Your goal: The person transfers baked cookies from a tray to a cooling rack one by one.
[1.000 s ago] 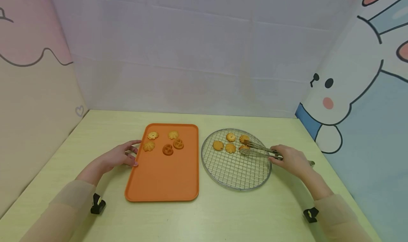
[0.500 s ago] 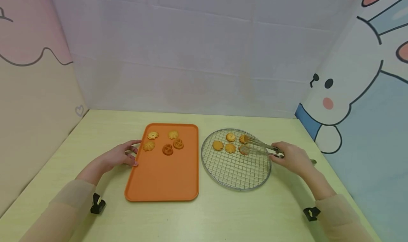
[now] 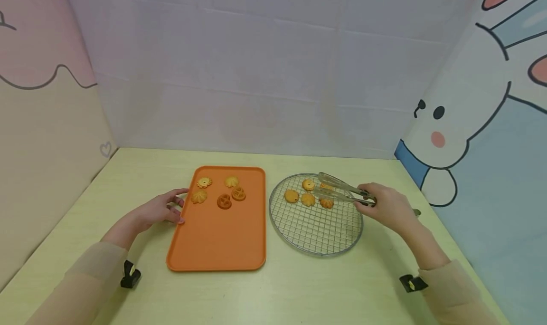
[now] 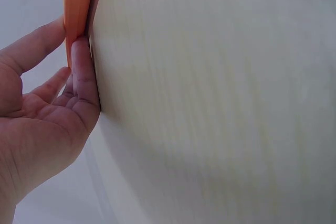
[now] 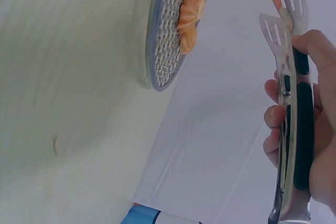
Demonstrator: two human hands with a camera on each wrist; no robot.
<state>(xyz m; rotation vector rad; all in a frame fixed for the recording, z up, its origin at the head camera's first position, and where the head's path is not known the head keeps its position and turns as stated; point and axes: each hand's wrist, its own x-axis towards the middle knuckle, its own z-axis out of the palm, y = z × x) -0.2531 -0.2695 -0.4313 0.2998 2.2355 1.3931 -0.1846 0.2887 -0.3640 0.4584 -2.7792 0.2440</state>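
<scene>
**Gentle squeeze, folks**

Right hand point(image 3: 386, 208) has its fingers wrapped round metal tongs point(image 5: 304, 135), tips parted over the cookies point(image 3: 308, 200) on the wire rack point(image 3: 316, 230). Left hand point(image 3: 159, 209) touches the orange tray point(image 3: 218, 244), fingers loose. Cookies look light, probably crumbly; I'd pinch them by the sides.

No words, labels, brands or numbers can be read in any of the three views. The one legible sign is a small, pale purple heart outline point(image 3: 105, 148), drawn on the cream-and-pink cartoon-printed wall covering point(image 3: 47, 120) at the person's left, just above the pale yellow wood-grain table point(image 3: 299, 291).
</scene>
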